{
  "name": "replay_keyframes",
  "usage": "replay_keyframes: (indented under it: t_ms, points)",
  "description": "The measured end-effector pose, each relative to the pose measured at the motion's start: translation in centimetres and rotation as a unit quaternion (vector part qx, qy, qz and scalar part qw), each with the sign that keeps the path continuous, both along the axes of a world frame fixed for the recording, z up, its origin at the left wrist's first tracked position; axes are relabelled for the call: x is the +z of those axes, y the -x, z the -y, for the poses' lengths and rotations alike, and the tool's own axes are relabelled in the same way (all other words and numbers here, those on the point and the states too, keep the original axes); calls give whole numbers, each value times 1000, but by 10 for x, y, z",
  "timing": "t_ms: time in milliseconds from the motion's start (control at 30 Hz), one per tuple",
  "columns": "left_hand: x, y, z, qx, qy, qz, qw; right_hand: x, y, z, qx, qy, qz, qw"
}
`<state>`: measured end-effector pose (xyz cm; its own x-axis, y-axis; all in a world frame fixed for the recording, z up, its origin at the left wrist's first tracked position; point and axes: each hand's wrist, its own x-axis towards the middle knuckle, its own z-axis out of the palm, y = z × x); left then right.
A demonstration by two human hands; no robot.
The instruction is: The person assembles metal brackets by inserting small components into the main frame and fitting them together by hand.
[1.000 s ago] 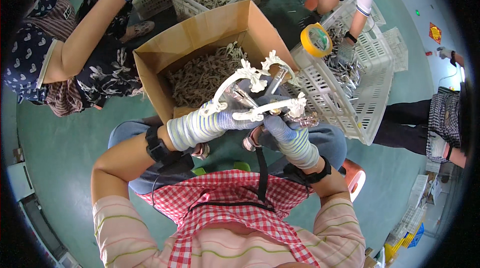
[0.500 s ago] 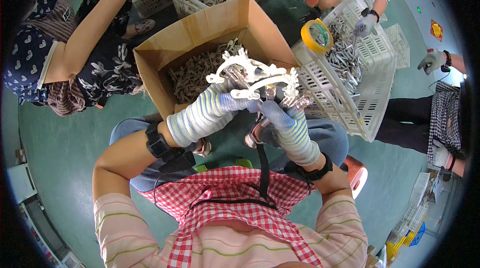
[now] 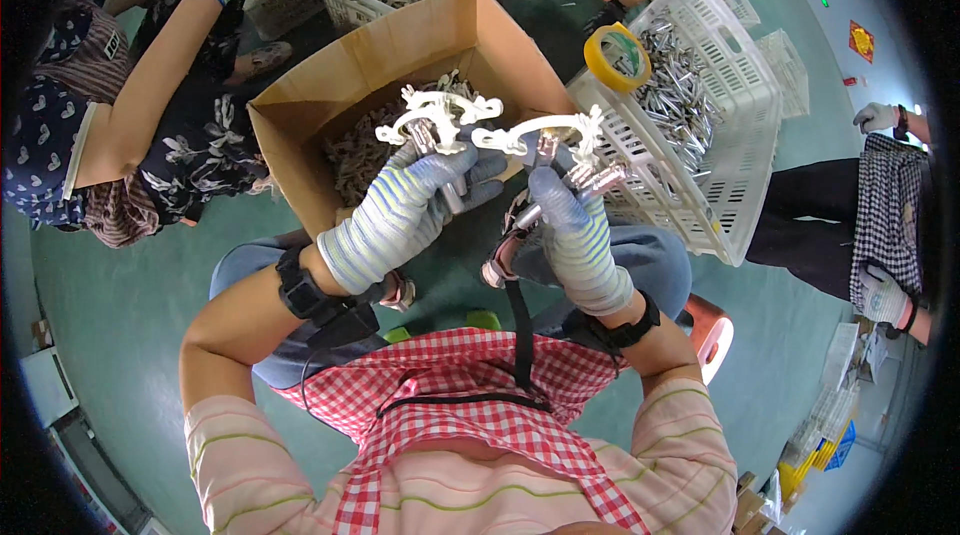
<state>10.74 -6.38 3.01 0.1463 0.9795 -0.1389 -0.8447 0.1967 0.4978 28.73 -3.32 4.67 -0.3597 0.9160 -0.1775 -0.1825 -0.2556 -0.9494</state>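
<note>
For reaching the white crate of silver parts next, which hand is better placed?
Probably right: the right hand looks nearer the white crate than the left hand, though both already hold white pieces.

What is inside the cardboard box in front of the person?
The cardboard box holds a heap of small greyish-brown pieces. The left hand and white parts cover some; the bottom is hidden.

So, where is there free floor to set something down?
Free: green floor between the left forearm and co-worker's floral clothing; also between the orange stool and black trousers. Crowded: cardboard box and slotted white crate, both holding parts.
</note>
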Motion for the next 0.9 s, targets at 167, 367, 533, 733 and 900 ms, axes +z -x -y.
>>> replay_keyframes:
  t_ms: [167, 367, 533, 733, 900]
  points:
    - [8, -11, 8, -55, 21, 14, 998, -3, 4, -2, 26, -8, 1, 1000]
    - [3, -18, 8, -47, 40, -10, 998, 3, 9, 1, 45, -9, -58, 997]
    - [-5, -19, 13, -73, 37, -153, 985, -10, 17, 4, 26, 9, -83, 996]
    - [-2, -18, 10, -51, 40, -204, 977, -3, 9, 3, 100, -45, -46, 993]
    - [9, -12, -3, 14, 3, -183, 983, -1, 3, -5, 71, -75, -9, 995]
